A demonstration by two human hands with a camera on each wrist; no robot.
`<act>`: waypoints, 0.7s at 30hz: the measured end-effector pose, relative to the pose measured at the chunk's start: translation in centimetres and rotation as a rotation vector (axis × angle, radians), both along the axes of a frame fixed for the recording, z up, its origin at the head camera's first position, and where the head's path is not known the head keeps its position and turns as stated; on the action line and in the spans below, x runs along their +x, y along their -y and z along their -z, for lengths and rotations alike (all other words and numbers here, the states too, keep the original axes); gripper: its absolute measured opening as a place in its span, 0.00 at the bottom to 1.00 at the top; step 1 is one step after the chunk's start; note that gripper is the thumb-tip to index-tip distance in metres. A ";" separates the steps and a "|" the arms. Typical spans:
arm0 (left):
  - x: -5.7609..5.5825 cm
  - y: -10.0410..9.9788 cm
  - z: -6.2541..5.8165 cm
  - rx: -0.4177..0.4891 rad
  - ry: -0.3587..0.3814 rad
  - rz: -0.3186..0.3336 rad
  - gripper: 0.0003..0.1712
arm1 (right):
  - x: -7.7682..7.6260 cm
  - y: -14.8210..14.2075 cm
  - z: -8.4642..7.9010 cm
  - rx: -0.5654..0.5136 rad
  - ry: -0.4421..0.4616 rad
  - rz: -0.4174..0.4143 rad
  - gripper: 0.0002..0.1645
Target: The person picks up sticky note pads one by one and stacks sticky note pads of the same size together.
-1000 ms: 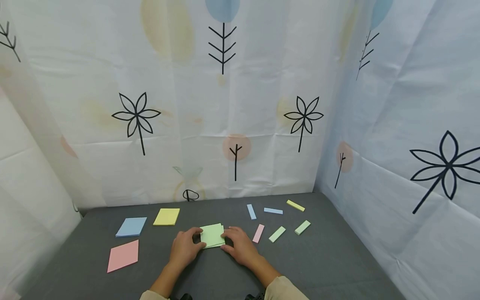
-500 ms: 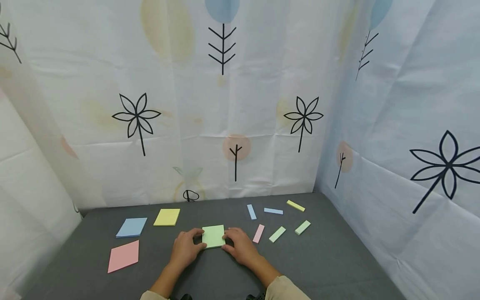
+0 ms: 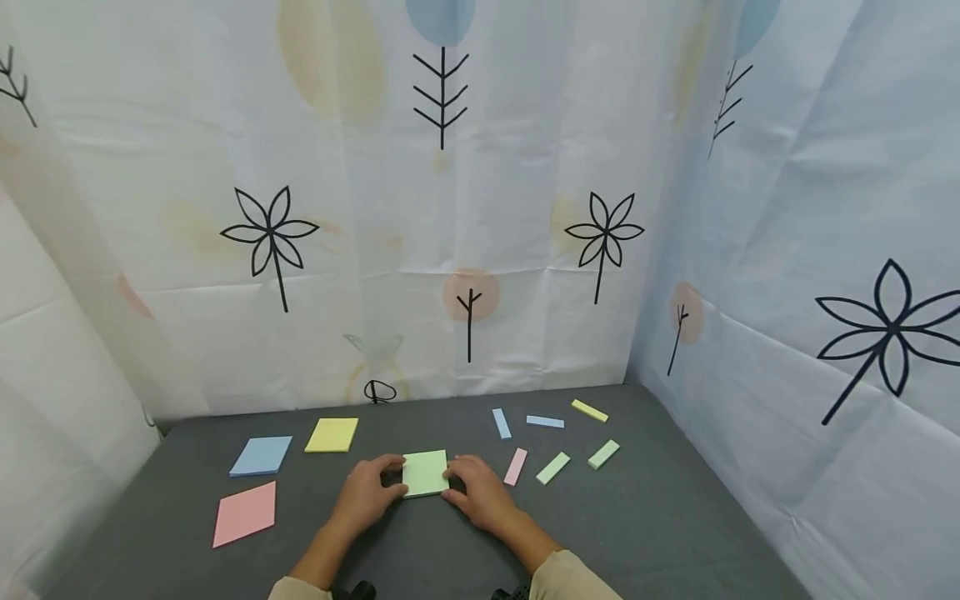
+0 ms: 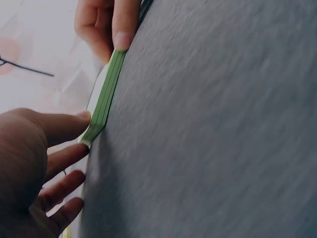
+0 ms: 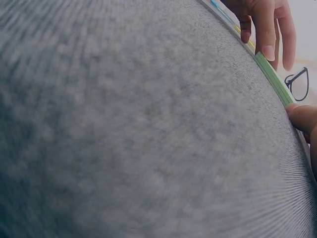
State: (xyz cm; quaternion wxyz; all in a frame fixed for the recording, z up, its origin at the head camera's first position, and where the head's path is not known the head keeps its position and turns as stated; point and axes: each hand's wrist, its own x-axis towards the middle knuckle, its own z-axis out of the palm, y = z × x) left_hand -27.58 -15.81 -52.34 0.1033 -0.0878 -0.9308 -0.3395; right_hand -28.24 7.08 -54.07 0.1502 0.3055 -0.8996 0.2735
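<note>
Since a second ago, the layers of the green tile stack [image 3: 424,474] have slid from offset into line. Nearest, the left hand [image 3: 367,492] and right hand [image 3: 480,493] pinch its opposite sides, thumbs towards the near corners; it sits between them on the grey tabletop [image 3: 637,525]. Uneven pressure could skew the layers again, or a finger catching on release might drag one off. Just beyond the right knuckles, the pink strip [image 3: 515,467] could be knocked by a sideways swing.
</note>
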 end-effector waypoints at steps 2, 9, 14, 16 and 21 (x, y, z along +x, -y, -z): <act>-0.3 0.5 -0.1 0.011 -0.002 0.029 0.22 | 0.0 0.0 0.1 -0.006 -0.018 -0.008 0.13; -1.1 2.0 -0.3 -0.087 -0.062 0.037 0.18 | -0.1 -0.3 0.2 -0.023 -0.049 -0.018 0.13; -2.0 3.2 0.0 -0.189 -0.146 0.045 0.17 | 0.0 -0.3 0.1 -0.024 -0.047 -0.026 0.13; -2.3 3.7 0.1 -0.206 -0.175 0.038 0.17 | 0.0 -0.3 0.0 -0.028 -0.048 -0.033 0.13; -2.8 5.1 0.1 -0.216 -0.256 0.009 0.18 | 0.2 -0.1 -0.2 -0.029 -0.038 -0.033 0.12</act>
